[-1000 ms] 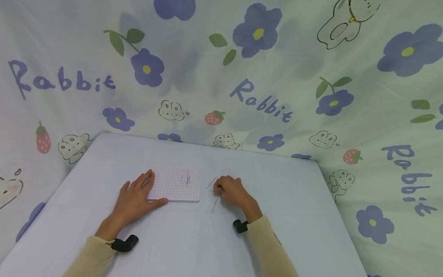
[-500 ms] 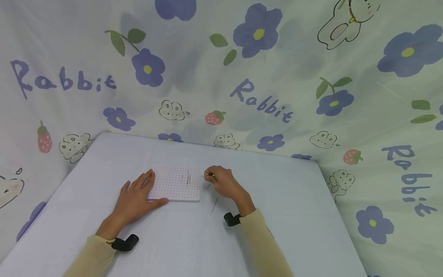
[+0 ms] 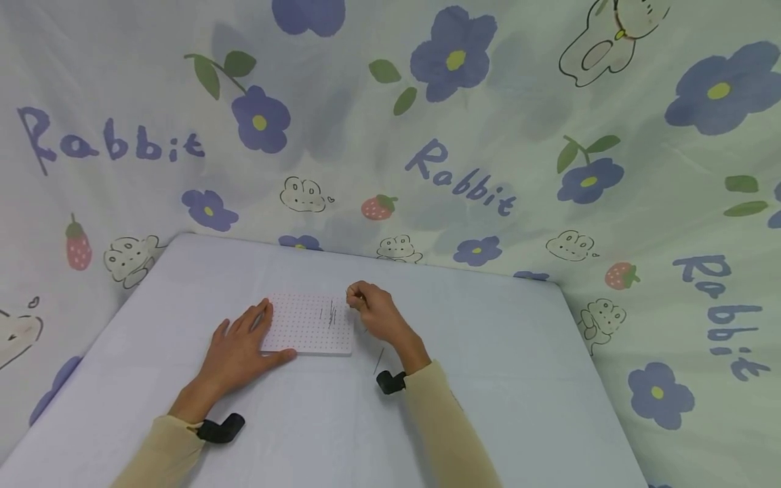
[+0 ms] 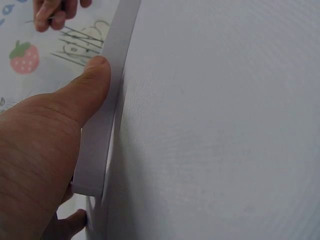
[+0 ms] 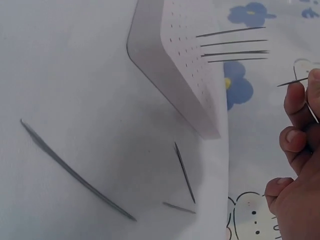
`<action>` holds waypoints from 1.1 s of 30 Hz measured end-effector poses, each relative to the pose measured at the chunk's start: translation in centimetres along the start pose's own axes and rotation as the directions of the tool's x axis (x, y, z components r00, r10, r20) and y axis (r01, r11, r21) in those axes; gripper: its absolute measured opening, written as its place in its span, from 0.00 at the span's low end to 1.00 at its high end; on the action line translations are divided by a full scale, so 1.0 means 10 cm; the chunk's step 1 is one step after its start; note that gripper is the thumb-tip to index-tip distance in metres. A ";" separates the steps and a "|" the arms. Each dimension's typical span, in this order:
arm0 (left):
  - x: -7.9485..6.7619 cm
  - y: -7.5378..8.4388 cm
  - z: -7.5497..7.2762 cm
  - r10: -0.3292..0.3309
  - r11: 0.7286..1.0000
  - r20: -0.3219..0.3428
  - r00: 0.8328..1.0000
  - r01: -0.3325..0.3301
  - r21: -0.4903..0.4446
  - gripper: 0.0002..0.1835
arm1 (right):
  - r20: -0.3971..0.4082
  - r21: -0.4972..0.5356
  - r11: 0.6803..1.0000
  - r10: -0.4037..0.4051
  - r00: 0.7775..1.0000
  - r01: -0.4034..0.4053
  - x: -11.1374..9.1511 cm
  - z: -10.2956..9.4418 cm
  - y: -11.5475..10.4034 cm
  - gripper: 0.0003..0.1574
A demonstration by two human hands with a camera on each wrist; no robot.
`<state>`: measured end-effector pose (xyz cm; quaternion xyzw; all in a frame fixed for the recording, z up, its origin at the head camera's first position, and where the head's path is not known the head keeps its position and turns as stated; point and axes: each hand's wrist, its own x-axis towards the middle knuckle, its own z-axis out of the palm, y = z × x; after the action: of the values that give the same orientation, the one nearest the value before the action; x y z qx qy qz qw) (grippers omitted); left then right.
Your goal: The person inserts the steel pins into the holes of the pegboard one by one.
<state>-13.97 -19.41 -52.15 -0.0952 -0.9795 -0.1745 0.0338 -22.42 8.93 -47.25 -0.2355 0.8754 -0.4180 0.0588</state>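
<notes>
A white board [image 3: 293,332] with rows of small holes lies flat on the table. Several thin dark metal needles [image 5: 234,43] stand upright in its holes toward the right side. My left hand [image 3: 234,352] rests against the board's left end, fingers extended. Its thumb [image 4: 92,82] lies along the near side. My right hand [image 3: 383,315] is over the board's far right corner. Thumb and index finger pinch another thin needle [image 5: 290,83], whose tip sticks out past the fingertips, beside the standing ones.
Loose needles lie on the white tabletop to the right of the board, one long-looking needle [image 5: 77,175] and others [image 5: 185,172] close by. A patterned cloth [image 3: 342,135] hangs behind the table's far edge [image 3: 427,264]. Each wrist wears a black camera [image 3: 221,428].
My right hand has risen from the loose needles with one pinched and moved left and away from me, to the board's far right corner. The left hand and board have stayed put.
</notes>
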 end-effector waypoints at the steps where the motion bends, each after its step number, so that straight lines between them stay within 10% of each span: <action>1: 0.00 0.00 0.00 -0.001 1.000 -0.002 1.000 0.001 0.000 0.63 | -0.005 0.000 1.000 0.002 1.000 -0.002 0.01 0.02 0.00 0.08; 33: 0.01 -0.01 0.02 0.009 1.000 -0.025 1.000 -0.009 0.001 0.62 | 0.008 -0.204 0.977 0.063 0.998 -0.060 0.12 0.36 0.10 0.06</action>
<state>-14.09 -19.46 -52.38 -0.0976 -0.9786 -0.1750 0.0468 -22.75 6.37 -50.21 -0.2159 0.9201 -0.3224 0.0535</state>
